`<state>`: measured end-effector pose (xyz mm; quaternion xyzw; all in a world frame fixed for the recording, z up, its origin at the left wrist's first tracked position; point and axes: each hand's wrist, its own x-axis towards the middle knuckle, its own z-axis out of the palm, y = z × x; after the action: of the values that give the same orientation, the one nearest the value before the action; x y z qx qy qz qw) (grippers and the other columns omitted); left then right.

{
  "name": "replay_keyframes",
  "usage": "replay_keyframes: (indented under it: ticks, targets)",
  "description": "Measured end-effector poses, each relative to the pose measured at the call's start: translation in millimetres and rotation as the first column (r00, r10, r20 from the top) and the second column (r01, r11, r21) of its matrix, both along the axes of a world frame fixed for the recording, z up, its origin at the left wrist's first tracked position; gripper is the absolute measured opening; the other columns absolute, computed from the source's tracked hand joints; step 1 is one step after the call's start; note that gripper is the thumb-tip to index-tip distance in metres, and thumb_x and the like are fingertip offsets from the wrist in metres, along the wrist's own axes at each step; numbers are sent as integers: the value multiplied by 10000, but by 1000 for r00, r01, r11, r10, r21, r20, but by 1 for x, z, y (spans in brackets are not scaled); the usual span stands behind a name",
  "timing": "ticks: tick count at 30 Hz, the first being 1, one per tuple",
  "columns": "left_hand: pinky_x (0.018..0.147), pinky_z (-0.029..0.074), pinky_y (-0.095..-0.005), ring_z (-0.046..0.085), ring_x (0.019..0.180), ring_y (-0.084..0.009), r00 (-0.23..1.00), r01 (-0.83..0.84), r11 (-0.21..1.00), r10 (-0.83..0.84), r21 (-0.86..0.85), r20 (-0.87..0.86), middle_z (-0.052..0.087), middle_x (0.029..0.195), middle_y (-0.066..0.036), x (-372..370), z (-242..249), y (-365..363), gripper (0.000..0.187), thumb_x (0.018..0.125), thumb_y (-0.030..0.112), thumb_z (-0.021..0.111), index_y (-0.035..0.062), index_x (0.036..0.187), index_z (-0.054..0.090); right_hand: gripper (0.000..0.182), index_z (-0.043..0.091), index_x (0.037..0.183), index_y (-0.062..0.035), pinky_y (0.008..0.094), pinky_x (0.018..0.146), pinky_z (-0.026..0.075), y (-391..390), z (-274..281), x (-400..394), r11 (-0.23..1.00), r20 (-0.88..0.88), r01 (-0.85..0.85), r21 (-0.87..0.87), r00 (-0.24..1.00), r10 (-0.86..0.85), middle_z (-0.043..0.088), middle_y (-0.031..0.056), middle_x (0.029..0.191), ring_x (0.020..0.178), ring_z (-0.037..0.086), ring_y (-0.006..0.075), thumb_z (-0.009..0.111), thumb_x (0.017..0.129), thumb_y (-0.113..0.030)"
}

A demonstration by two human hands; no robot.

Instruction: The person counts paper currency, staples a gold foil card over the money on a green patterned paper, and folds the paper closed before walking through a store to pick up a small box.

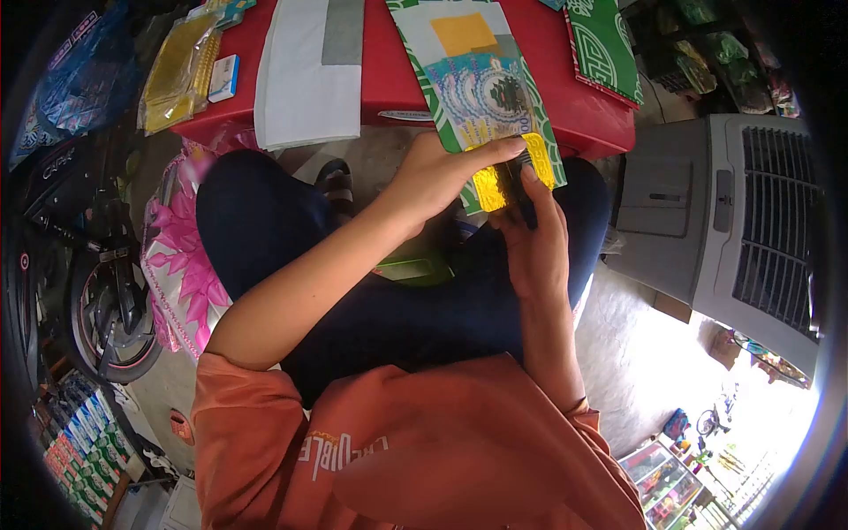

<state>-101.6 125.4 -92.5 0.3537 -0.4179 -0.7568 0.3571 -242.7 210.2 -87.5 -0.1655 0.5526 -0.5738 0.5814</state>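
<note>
As the left fingers (484, 157) press a shiny gold-foil piece (491, 191) from above and the right fingers (536, 187) pinch its near edge, both nearly closed, they grip the near end of a long green-and-white patterned paper (444, 129). The handling appears partway: the foil sits over the paper's near end, the layers not yet enclosed. The paper's long axis points forward, slanting left, over the red tabletop (579, 119), beside a white sheet (300, 79).

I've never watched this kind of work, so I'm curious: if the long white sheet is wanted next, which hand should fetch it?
Probably the left hand: it is nearer the white sheet. The right hand, its thumb on the gold piece, could steady that.
</note>
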Motion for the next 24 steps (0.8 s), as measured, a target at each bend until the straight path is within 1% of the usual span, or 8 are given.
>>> replay_keyframes:
  ticks: [6, 9, 13, 15, 18, 19, 22, 24]
  targets:
    - [927, 517, -301, 673, 1056, -138, 997, 31, 995, -24, 96, -67, 718, 1175, -68, 2, -3, 1, 414, 925, 284, 749, 19, 1237, 685, 340, 628, 1248, -4, 302, 777, 525, 3, -7, 3, 1000, -35, 13, -25, 999, -14, 686, 86, 1147, 972, 658, 164, 608, 1017, -253]
    - [932, 516, -305, 669, 1066, -139, 998, 42, 985, -34, 167, -52, 719, 1171, -73, 4, 2, 3, 420, 920, 281, 753, 11, 1234, 684, 337, 630, 1232, 6, 297, 765, 521, 3, -8, 9, 998, -28, 44, -36, 999, -45, 690, 90, 1116, 928, 658, 160, 614, 1012, -249]
    - [955, 497, -311, 660, 1081, -140, 999, 36, 994, -34, 103, -20, 715, 1173, -61, 3, -3, 3, 432, 937, 325, 742, 13, 1229, 682, 345, 616, 1245, -6, 319, 768, 522, -1, -4, 11, 995, -10, 96, 8, 995, -96, 693, 88, 1087, 891, 649, 163, 607, 1018, -265]
    - [977, 480, -316, 651, 1104, -143, 999, 36, 998, -37, 56, 31, 711, 1181, -57, 4, 2, 3, 440, 948, 347, 733, 13, 1231, 681, 355, 603, 1253, -17, 342, 780, 522, 0, 2, 6, 999, 24, 46, 20, 999, -46, 688, 84, 1044, 872, 644, 171, 592, 1026, -289]
    - [1006, 454, -320, 634, 1142, -148, 999, 43, 976, -38, 214, -28, 704, 1207, -58, 4, 9, 1, 450, 968, 363, 712, 14, 1249, 679, 383, 583, 1266, -31, 360, 780, 510, 11, -1, -10, 997, 139, -64, 30, 989, 60, 667, 81, 965, 839, 631, 181, 553, 1042, -340]
    - [1010, 451, -320, 631, 1149, -148, 999, 38, 980, -34, 194, -25, 702, 1215, -62, 3, 8, 1, 449, 967, 352, 713, 12, 1257, 675, 395, 577, 1270, -35, 363, 777, 504, 16, -2, -15, 994, 187, -109, 28, 977, 102, 657, 80, 936, 827, 626, 183, 537, 1048, -359]
    - [1016, 450, -320, 630, 1156, -150, 1000, 23, 993, -21, 119, -16, 698, 1235, -73, 4, 2, 2, 447, 962, 317, 720, 5, 1277, 663, 435, 602, 1200, -8, 345, 747, 478, 34, 8, -18, 981, 238, -177, 78, 959, 154, 608, 74, 837, 775, 588, 179, 489, 1057, -403]
    - [1011, 459, -323, 641, 1144, -153, 1000, 24, 998, -24, 55, -8, 698, 1244, -80, 5, -4, 4, 445, 955, 289, 728, 0, 1286, 654, 451, 632, 1139, -4, 317, 730, 460, 49, 11, -28, 959, 197, -267, 98, 949, 245, 613, 65, 834, 751, 571, 169, 473, 1061, -418]
